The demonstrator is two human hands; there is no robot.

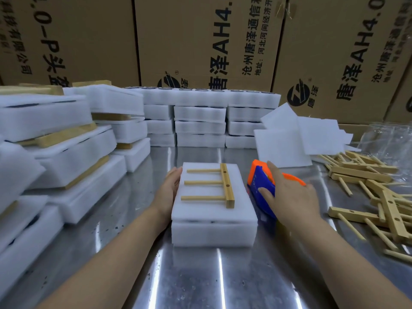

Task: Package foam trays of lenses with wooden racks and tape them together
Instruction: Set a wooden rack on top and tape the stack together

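A white foam tray [214,230] with a foam sheet on top lies in the middle of the metal table [200,277]. A wooden rack [219,186] with three pegs rests flat on that sheet. My left hand [168,191] presses flat against the tray's left side, fingers straight. My right hand [289,192] is closed over a blue and orange tape dispenser [262,184] standing just right of the tray. The lenses inside the tray are hidden.
Stacks of finished foam-and-wood packs [66,157] fill the left side. Foam trays [200,121] are stacked at the back, loose foam sheets [296,137] at back right. A heap of wooden racks [374,192] lies on the right. Cardboard boxes [200,41] stand behind.
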